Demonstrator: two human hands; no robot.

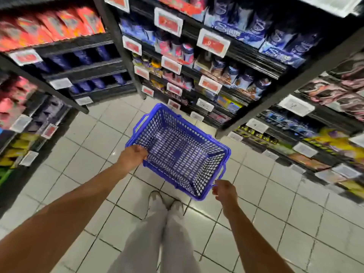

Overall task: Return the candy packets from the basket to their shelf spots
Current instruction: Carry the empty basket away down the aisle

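Note:
A blue plastic shopping basket is held above the tiled floor, in front of me. Nothing shows inside it; its mesh bottom is bare. My left hand grips the basket's near left rim, fingers curled over the edge. My right hand grips the thin blue handle at the basket's near right corner. Candy packets fill the dark shelves ahead: blue and white bags at upper right, red bags at upper left. The picture is blurred by motion.
Black shelf units stand left, ahead and right, with price tags along their edges. A black upright post divides two units. The white tiled floor forms a narrow aisle. My legs and shoes are below the basket.

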